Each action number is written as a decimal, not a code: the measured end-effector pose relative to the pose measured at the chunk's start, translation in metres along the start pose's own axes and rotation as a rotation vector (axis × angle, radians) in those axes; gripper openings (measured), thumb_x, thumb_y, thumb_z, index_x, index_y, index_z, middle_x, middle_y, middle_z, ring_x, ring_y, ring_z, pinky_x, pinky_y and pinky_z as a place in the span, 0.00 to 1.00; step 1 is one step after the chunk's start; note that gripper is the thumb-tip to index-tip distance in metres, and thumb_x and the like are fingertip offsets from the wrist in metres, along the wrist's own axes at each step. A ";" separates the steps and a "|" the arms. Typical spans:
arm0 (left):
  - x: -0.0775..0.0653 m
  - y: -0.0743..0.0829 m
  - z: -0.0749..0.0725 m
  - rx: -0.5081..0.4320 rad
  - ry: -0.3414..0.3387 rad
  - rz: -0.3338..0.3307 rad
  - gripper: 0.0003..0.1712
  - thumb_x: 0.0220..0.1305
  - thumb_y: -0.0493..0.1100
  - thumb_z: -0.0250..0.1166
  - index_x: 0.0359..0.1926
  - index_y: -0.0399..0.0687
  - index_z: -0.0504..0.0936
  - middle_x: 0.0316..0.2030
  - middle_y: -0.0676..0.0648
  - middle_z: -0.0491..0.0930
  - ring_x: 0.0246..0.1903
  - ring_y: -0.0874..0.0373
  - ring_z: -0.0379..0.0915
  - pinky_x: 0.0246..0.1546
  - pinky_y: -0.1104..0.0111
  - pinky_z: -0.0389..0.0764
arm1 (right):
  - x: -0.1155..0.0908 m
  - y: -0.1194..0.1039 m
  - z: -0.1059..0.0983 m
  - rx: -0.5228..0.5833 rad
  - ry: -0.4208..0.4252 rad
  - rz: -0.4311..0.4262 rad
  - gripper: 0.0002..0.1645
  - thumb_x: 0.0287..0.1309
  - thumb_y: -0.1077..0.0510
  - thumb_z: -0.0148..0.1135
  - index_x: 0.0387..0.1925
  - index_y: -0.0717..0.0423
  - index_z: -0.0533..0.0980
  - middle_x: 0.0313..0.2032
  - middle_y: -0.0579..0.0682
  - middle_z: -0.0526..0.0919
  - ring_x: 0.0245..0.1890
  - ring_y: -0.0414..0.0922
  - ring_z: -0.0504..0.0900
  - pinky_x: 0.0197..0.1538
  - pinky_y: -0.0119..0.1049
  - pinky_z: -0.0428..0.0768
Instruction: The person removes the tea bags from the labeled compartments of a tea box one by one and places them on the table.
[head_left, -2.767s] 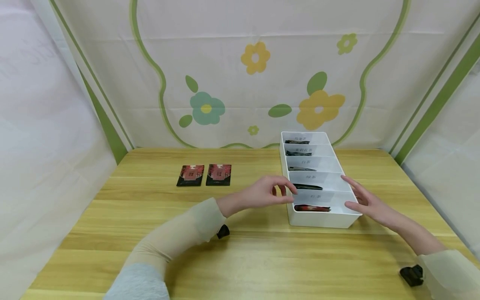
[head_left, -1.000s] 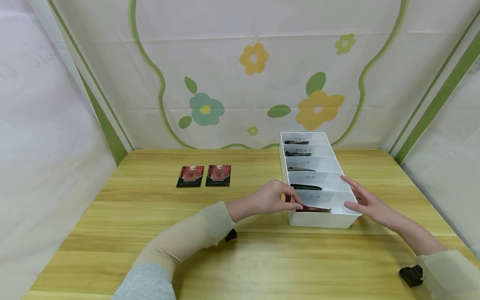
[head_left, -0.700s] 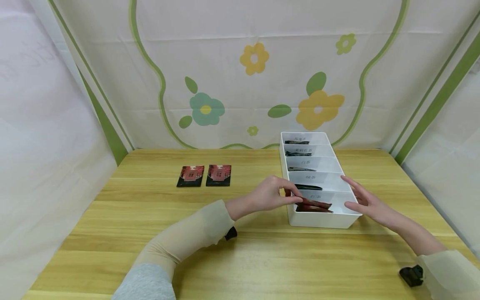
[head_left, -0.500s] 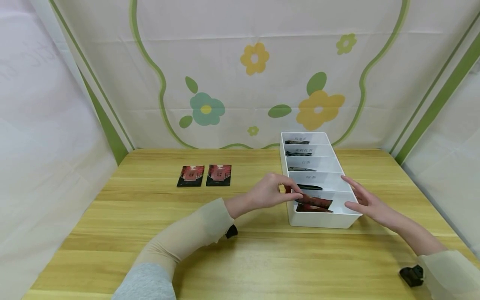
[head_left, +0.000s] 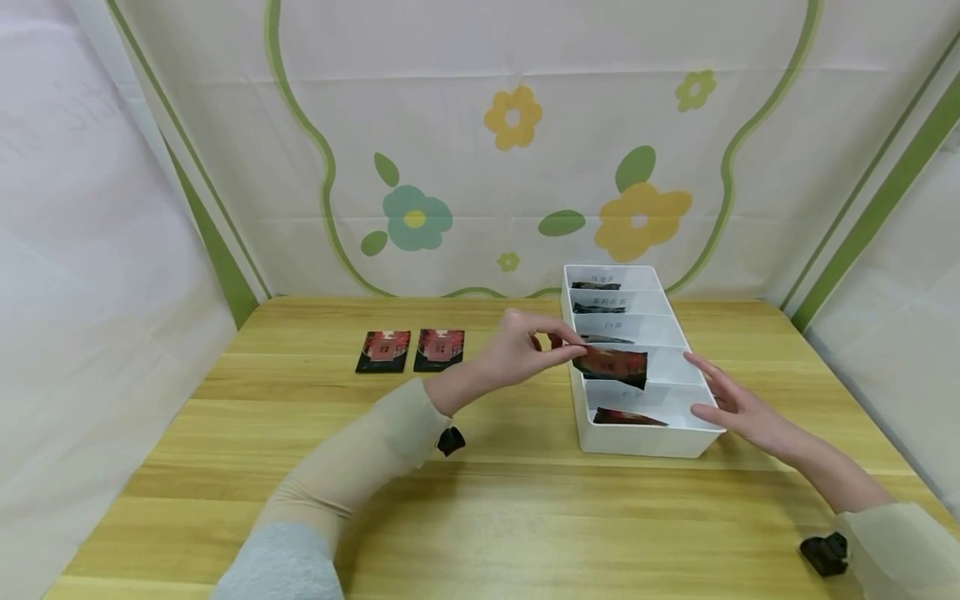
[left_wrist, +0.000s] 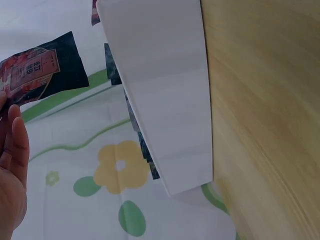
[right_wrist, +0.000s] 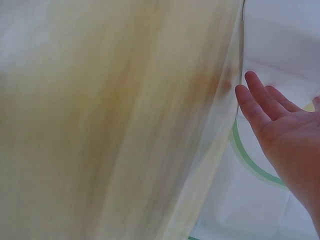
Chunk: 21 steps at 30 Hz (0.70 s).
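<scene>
L hand [head_left: 517, 348] has thumb & fingertips together, pinching one end of a foil pkt [head_left: 615, 367], dark w/ red print & pinkish label, tilted above white tray [head_left: 648, 440], R of ctr in head view, upper L in L wrist view. R hand [head_left: 742, 412], fingers apart, at tray's R rim. Two similar flat pkts [head_left: 439, 351] on table [head_left: 525, 517], ctr-L.

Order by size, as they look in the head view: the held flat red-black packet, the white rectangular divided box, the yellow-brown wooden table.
1. Yellow-brown wooden table
2. White rectangular divided box
3. Held flat red-black packet
</scene>
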<state>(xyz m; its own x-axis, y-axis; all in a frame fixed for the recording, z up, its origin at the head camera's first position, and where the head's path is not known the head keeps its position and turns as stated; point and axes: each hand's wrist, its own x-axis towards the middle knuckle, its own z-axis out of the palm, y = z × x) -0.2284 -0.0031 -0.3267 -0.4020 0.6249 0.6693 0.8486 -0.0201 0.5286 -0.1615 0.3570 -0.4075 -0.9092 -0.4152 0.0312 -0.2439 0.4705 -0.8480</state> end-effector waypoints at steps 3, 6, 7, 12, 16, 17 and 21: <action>-0.001 0.002 -0.009 -0.003 0.018 0.010 0.02 0.59 0.31 0.69 0.34 0.38 0.87 0.31 0.47 0.85 0.26 0.68 0.75 0.18 0.72 0.72 | 0.000 0.001 0.000 -0.003 0.003 0.000 0.45 0.69 0.64 0.52 0.77 0.46 0.40 0.73 0.70 0.37 0.65 0.78 0.45 0.51 0.15 0.62; -0.004 0.003 -0.019 0.000 0.025 -0.011 0.03 0.61 0.32 0.68 0.35 0.39 0.87 0.32 0.47 0.85 0.28 0.67 0.76 0.22 0.72 0.77 | 0.000 0.002 0.000 -0.003 0.005 0.000 0.46 0.69 0.64 0.52 0.77 0.46 0.40 0.73 0.69 0.37 0.65 0.78 0.45 0.51 0.15 0.62; -0.005 0.003 -0.021 0.004 0.028 -0.021 0.03 0.61 0.33 0.68 0.35 0.39 0.87 0.32 0.47 0.85 0.29 0.67 0.76 0.23 0.71 0.78 | 0.000 0.002 0.000 -0.008 0.006 -0.001 0.46 0.69 0.65 0.52 0.77 0.46 0.40 0.73 0.70 0.38 0.64 0.78 0.46 0.51 0.15 0.62; -0.016 0.002 -0.034 0.030 0.052 -0.086 0.04 0.62 0.35 0.68 0.37 0.42 0.87 0.34 0.50 0.85 0.31 0.67 0.78 0.24 0.71 0.80 | -0.001 0.001 0.000 -0.021 0.003 -0.002 0.46 0.69 0.65 0.53 0.77 0.46 0.40 0.72 0.70 0.39 0.64 0.78 0.48 0.50 0.15 0.62; -0.024 -0.001 -0.042 0.060 0.076 -0.131 0.05 0.62 0.34 0.67 0.39 0.41 0.87 0.36 0.49 0.85 0.35 0.64 0.79 0.25 0.70 0.80 | -0.001 0.000 0.000 -0.017 0.002 -0.001 0.46 0.69 0.64 0.53 0.77 0.46 0.40 0.72 0.70 0.38 0.64 0.78 0.46 0.51 0.15 0.61; -0.026 -0.002 -0.044 0.071 0.082 -0.141 0.05 0.62 0.34 0.67 0.39 0.41 0.87 0.36 0.49 0.85 0.35 0.63 0.79 0.25 0.70 0.80 | -0.001 0.000 0.000 -0.017 0.002 0.000 0.46 0.69 0.64 0.53 0.77 0.46 0.40 0.72 0.70 0.38 0.64 0.78 0.46 0.51 0.15 0.61; -0.033 -0.008 -0.052 0.096 0.101 -0.161 0.06 0.63 0.34 0.66 0.41 0.40 0.86 0.38 0.47 0.85 0.33 0.61 0.79 0.23 0.70 0.79 | 0.000 -0.001 0.000 -0.016 0.004 0.004 0.46 0.69 0.65 0.53 0.77 0.46 0.40 0.72 0.70 0.38 0.64 0.78 0.46 0.50 0.15 0.61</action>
<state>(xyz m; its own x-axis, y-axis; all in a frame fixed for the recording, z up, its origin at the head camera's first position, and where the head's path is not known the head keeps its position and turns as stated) -0.2399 -0.0641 -0.3259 -0.5636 0.5322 0.6318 0.7974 0.1508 0.5843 -0.1609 0.3567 -0.4072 -0.9114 -0.4104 0.0303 -0.2459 0.4841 -0.8397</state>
